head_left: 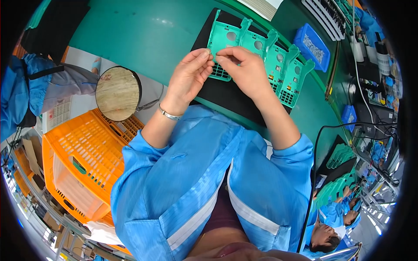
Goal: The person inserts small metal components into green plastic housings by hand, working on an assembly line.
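Note:
Several green plastic housings [257,47] stand in a row on a black mat [235,93], each with a round opening and a grid of square holes. Over the leftmost housing, my left hand [190,73] pinches thumb and forefinger together around something too small to make out. Close beside it, my right hand [244,69] has its thumb and forefinger drawn together at the same spot, and what lies between them is hidden. Small metal-coloured pieces show on the housings to the right of my right hand.
A blue bin [312,47] of small pale parts stands at the far right of the green table [130,39]. Orange crates [87,161] and a round stool [118,93] are on my left. A black cable [320,143] runs along my right; co-workers sit beyond it.

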`<state>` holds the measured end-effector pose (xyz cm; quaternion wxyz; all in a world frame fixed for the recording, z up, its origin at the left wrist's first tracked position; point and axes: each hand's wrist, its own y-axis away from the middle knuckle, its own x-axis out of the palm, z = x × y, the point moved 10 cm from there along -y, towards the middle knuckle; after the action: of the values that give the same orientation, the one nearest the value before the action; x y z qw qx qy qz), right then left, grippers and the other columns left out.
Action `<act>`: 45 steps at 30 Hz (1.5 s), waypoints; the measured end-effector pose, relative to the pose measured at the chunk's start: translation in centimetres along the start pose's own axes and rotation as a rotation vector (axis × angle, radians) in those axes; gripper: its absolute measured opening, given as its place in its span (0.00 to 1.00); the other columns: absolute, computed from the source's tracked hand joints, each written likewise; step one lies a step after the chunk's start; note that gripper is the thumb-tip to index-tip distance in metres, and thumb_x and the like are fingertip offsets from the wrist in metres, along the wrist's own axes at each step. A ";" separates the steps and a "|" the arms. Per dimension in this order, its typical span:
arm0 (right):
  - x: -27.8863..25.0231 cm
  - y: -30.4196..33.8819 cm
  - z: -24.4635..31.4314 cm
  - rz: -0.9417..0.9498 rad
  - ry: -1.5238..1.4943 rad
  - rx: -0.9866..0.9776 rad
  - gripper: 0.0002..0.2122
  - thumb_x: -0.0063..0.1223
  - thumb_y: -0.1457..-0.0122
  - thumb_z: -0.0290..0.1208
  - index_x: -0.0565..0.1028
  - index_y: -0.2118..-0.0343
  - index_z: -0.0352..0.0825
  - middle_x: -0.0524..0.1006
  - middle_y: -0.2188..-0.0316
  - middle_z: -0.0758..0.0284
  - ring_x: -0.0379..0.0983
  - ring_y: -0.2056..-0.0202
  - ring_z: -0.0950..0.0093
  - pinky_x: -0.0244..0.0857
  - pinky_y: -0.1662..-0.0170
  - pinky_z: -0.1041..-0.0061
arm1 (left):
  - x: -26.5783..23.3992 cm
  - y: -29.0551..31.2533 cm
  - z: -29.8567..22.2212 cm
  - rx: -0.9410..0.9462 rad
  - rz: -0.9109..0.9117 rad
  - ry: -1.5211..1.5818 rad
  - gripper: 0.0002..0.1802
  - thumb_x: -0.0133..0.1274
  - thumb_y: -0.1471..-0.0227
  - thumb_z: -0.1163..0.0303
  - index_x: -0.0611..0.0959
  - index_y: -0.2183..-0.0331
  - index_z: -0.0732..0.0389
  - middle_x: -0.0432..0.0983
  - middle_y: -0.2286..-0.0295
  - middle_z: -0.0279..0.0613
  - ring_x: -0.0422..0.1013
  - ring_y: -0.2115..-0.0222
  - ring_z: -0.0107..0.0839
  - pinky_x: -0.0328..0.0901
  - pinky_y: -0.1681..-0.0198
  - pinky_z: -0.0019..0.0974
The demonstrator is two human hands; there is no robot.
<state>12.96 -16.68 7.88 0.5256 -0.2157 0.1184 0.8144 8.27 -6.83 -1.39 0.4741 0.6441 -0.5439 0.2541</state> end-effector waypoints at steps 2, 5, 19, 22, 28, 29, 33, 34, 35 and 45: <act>1.1 -0.3 -0.3 0.076 -0.015 0.099 0.09 0.54 0.51 0.28 0.75 0.68 0.31 0.75 0.71 0.68 0.69 0.70 0.81 0.64 0.67 0.82 | 0.0 -0.2 0.1 0.001 0.014 0.024 0.09 0.49 0.50 0.72 0.75 0.65 0.64 0.73 0.72 0.37 0.70 0.71 0.23 0.67 0.67 0.22; 1.2 -0.6 -0.4 0.057 -0.008 0.118 0.08 0.54 0.51 0.29 0.75 0.69 0.31 0.75 0.74 0.69 0.69 0.73 0.83 0.63 0.69 0.83 | 0.3 0.0 0.2 0.001 0.038 0.038 0.09 0.50 0.50 0.72 0.75 0.65 0.65 0.73 0.71 0.37 0.70 0.71 0.22 0.67 0.67 0.22; 2.2 -5.9 -3.3 0.065 0.591 0.141 0.08 0.47 0.57 0.33 0.77 0.78 0.37 0.75 0.79 0.61 0.72 0.73 0.63 0.66 0.68 0.68 | -2.2 1.0 -3.2 0.120 -0.078 -0.031 0.16 0.42 0.45 0.69 0.70 0.56 0.67 0.71 0.73 0.38 0.68 0.74 0.22 0.65 0.70 0.23; 2.3 -6.5 -3.9 0.121 0.607 0.191 0.09 0.47 0.58 0.34 0.78 0.77 0.37 0.76 0.77 0.61 0.72 0.71 0.63 0.66 0.66 0.68 | -2.4 1.1 -3.3 0.120 -0.081 -0.022 0.16 0.42 0.46 0.70 0.69 0.56 0.67 0.71 0.73 0.38 0.68 0.74 0.22 0.65 0.70 0.23; 3.6 -7.5 -4.7 0.308 0.697 0.215 0.10 0.47 0.60 0.34 0.78 0.77 0.38 0.76 0.75 0.59 0.72 0.70 0.62 0.66 0.65 0.67 | -2.5 0.8 -3.2 0.112 -0.074 -0.010 0.16 0.43 0.46 0.70 0.68 0.56 0.67 0.71 0.73 0.38 0.68 0.74 0.23 0.65 0.71 0.24; 3.6 -7.6 -4.9 0.281 0.770 0.212 0.10 0.47 0.60 0.34 0.78 0.77 0.38 0.76 0.75 0.59 0.72 0.70 0.62 0.66 0.65 0.67 | -2.4 0.8 -3.2 0.111 -0.067 -0.007 0.16 0.43 0.46 0.70 0.68 0.56 0.67 0.71 0.73 0.38 0.68 0.74 0.23 0.65 0.71 0.24; 3.2 -6.5 -3.8 0.258 0.761 0.186 0.09 0.48 0.57 0.32 0.77 0.74 0.35 0.76 0.74 0.59 0.72 0.69 0.61 0.66 0.65 0.67 | -2.2 0.6 -3.1 0.103 -0.054 -0.011 0.17 0.42 0.46 0.72 0.67 0.54 0.68 0.70 0.73 0.36 0.67 0.74 0.21 0.65 0.69 0.22; 3.0 -5.8 -3.9 0.259 0.764 0.184 0.09 0.48 0.57 0.32 0.77 0.74 0.35 0.76 0.74 0.59 0.72 0.69 0.61 0.66 0.65 0.67 | -2.2 0.7 -3.1 0.109 -0.051 -0.011 0.17 0.42 0.46 0.72 0.67 0.55 0.68 0.70 0.73 0.36 0.67 0.74 0.21 0.65 0.70 0.22; 2.7 -5.1 -3.0 0.179 0.688 0.054 0.09 0.48 0.56 0.30 0.76 0.71 0.35 0.75 0.73 0.59 0.72 0.69 0.61 0.66 0.65 0.67 | -2.2 0.8 -3.1 0.117 -0.049 -0.011 0.17 0.43 0.46 0.72 0.68 0.55 0.68 0.70 0.74 0.36 0.67 0.75 0.21 0.65 0.70 0.22; 3.0 0.9 -0.8 0.010 0.945 -0.435 0.12 0.46 0.61 0.23 0.72 0.69 0.31 0.69 0.71 0.62 0.66 0.66 0.65 0.61 0.62 0.70 | -1.1 0.9 -1.7 0.178 -0.111 -0.260 0.18 0.41 0.44 0.60 0.73 0.62 0.66 0.48 0.86 0.24 0.45 0.87 0.14 0.41 0.86 0.20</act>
<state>11.21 -14.96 5.74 0.3542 -0.6633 0.1719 0.6364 7.49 -4.81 -1.29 0.3540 0.7402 -0.5395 0.1891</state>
